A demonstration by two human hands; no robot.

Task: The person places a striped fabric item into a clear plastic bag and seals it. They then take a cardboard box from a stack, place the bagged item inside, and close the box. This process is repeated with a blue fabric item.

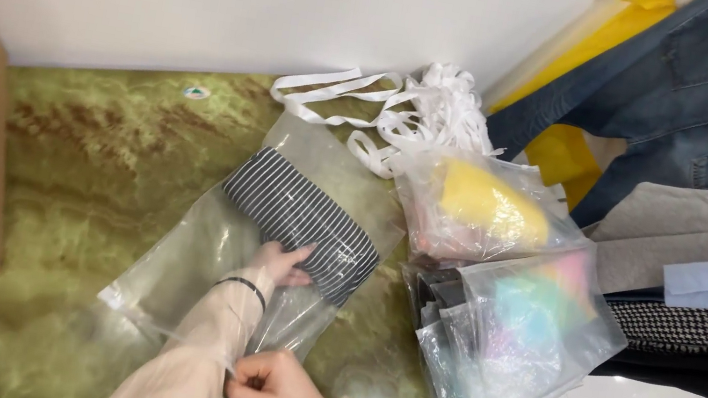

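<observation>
striped cloth [303, 219] | left hand [280, 265] pressing it inside bag [173, 265] | right hand [276, 392] pinching bag mouth

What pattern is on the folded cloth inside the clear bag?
The folded cloth has thin dark grey and white stripes, seen in the head view.

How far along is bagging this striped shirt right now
Done: the folded striped garment sits deep inside the clear bag. In hand: the left hand reaches inside on it while the right hand pinches the bag's open edge. Left: withdrawing the arm; the bag's mouth is unsealed.
</observation>
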